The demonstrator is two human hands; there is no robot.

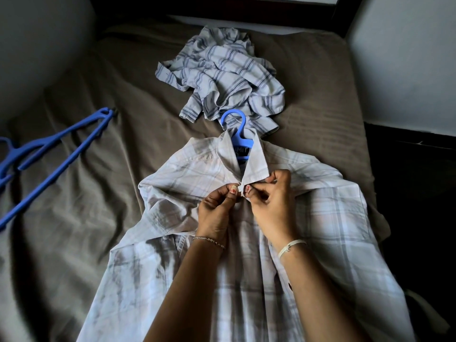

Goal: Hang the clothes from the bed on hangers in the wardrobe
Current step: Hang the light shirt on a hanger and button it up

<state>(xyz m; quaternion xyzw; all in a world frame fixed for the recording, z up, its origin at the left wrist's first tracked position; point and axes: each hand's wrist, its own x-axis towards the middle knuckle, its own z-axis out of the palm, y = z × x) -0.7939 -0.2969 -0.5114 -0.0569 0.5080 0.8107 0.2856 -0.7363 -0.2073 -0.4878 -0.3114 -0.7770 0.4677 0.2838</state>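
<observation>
A pale checked shirt (333,230) lies flat on the brown bed (98,206), front up. A blue hanger (237,134) sits inside it, its hook sticking out past the collar. My left hand (217,213) and my right hand (269,201) meet just below the collar, each pinching an edge of the shirt's front at the top button. A crumpled striped shirt (222,72) lies farther up the bed, just beyond the hook.
Two more blue hangers (49,149) lie on the bed at the left. A dark headboard (222,8) runs along the far end. Light walls stand to the left and right. The bed's right edge drops to a dark floor.
</observation>
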